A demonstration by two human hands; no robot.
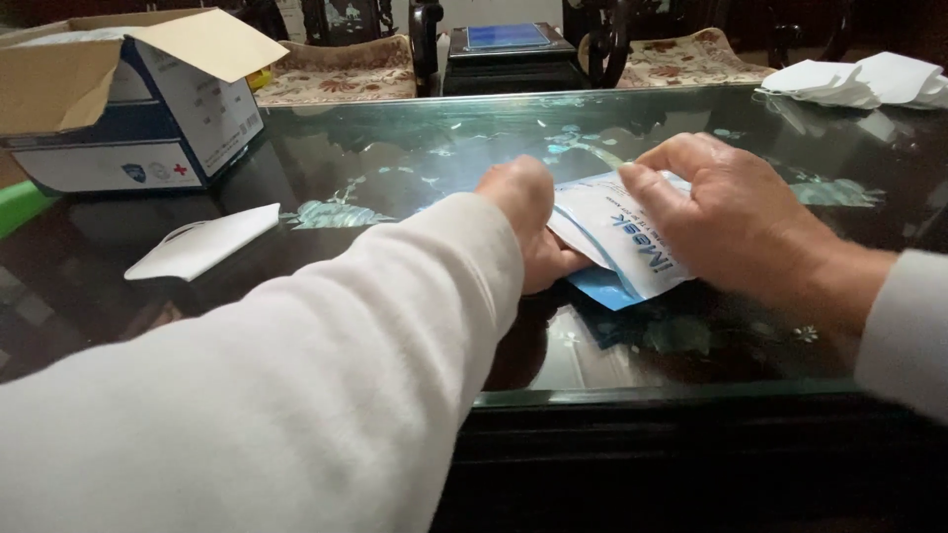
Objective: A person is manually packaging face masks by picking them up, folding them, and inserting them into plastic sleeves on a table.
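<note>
The flat white-and-blue plastic packet (620, 242) lies near the middle of the glossy dark glass-topped desk (415, 158), pinned between both hands. The right hand (736, 217) rests on its right edge, fingers (647, 192) curled down and pinching the top film; the left hand (528, 232) presses at the left edge with its fingers tucked under or into the packet, so how tightly they grip cannot be told. A darker blue layer shows beneath the lower corner.

The packet's film looks thin and slick, and so does the glass: if the two hands pull unevenly, the packet could slide out of the pinch or tear raggedly rather than along its seam. A hard tug might also crumple whatever is inside.

Farther out, a folded white face mask (202, 242) lies loose on the desk to the left, close to the long white sleeve, which could sweep it off. An open cardboard box with white and blue sides (128, 99) stands at the far left, and a heap of white folded masks (859, 79) sits at the far right corner.
</note>
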